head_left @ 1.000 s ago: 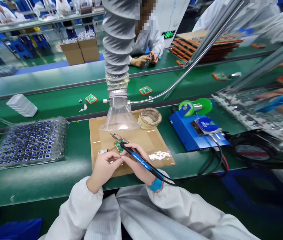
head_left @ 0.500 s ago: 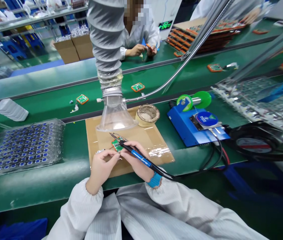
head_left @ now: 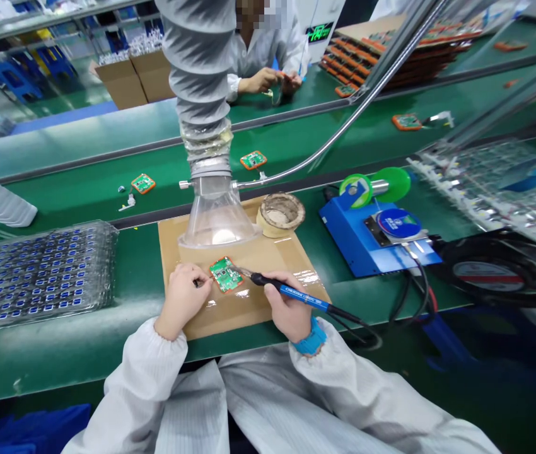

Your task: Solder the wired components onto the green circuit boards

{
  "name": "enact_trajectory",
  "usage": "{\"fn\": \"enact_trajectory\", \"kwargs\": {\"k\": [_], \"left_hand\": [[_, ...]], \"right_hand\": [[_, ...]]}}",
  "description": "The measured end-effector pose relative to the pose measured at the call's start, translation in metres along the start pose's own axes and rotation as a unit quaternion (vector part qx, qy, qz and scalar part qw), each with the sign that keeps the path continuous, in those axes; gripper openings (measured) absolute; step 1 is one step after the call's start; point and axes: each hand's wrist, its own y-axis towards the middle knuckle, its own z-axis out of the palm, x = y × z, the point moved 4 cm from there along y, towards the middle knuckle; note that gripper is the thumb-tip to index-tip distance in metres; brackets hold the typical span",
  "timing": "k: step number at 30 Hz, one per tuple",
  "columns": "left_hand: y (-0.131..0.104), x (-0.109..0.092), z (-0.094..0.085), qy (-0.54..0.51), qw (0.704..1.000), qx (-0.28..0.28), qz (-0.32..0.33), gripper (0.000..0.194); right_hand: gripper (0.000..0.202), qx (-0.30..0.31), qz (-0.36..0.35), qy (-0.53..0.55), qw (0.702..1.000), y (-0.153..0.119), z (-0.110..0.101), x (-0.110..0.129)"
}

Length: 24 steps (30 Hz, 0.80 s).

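Observation:
A green circuit board (head_left: 226, 275) with an orange rim lies on the brown work mat (head_left: 249, 309). At its left edge is my left hand (head_left: 186, 295), fingers pinched on a thin wire that runs to the board; the wire's far end is hidden by the fingers. My right hand (head_left: 291, 309) grips a blue and black soldering iron (head_left: 302, 297). The iron points left, its metal tip close to the board's right edge; I cannot tell whether they touch. Above the board hangs a clear extraction hood (head_left: 221, 217).
A round, crusted pot (head_left: 281, 214) stands on the mat's far right corner. Rightward sits a blue solder feeder (head_left: 372, 236) with a green reel. Stacked plastic trays of small blue parts (head_left: 41, 274) lie left. Beyond, the belt carries several boards; a co-worker's hands (head_left: 272, 82) hold an orange-edged piece.
My hands have moved apart. My right hand has drawn right and now holds the soldering iron like a pen, tip toward the board. The board shows more fully on the mat.

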Motion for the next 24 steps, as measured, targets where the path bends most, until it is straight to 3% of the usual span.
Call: {"fn": "enact_trajectory", "kwargs": {"k": [10,24], "left_hand": [[0.005,-0.002,-0.004,-0.027,0.999,0.035,-0.017,0.019],[0.006,0.000,-0.001,-0.021,0.999,0.029,-0.003,0.020]], "right_hand": [[0.004,0.091,0.011,-0.014,0.996,0.001,0.019,0.011],[0.002,0.066,-0.010,-0.020,0.998,0.003,0.017,0.017]]}}
